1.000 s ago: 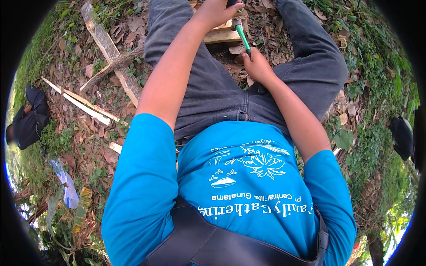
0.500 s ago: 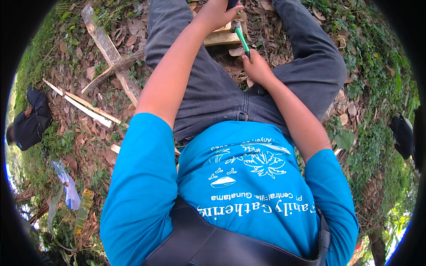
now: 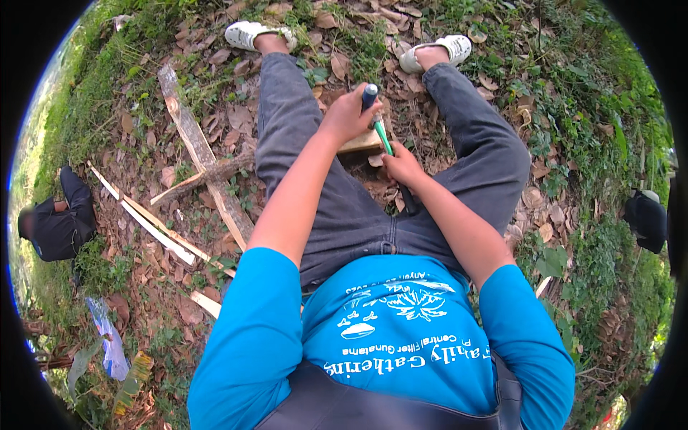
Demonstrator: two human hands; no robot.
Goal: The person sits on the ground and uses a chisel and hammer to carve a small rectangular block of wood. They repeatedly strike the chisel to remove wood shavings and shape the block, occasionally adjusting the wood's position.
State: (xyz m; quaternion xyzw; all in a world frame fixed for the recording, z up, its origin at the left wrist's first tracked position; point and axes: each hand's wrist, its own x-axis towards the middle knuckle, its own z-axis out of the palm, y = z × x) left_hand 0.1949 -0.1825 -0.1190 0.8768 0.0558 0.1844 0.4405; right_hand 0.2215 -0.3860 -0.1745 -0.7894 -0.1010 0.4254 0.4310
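My left hand [image 3: 347,116] is closed around the dark blue handle [image 3: 369,94] of an upright tool; its lower end is hidden by the hand, so I cannot tell its kind. My right hand [image 3: 403,165] grips a hammer [image 3: 383,137] with a green and black handle. The hammer's head is beside the left hand's fingers and partly hidden. Beneath both hands, between my legs, lies a pale piece of wood [image 3: 360,142], mostly covered by the left hand and wrist.
Left of my leg a rough log [image 3: 188,136] lies crossed by a branch [image 3: 204,176]. Long split strips [image 3: 154,229] and a plastic bag [image 3: 111,344] are farther left. Someone in dark clothes [image 3: 61,222] sits at the far left; a dark shape [image 3: 645,218] is far right. Leaves cover the ground.
The view has shifted, so both hands appear lower and my pale clogs now show at the top. The hammer's head is lower beside the left hand. Both grips stay as they were.
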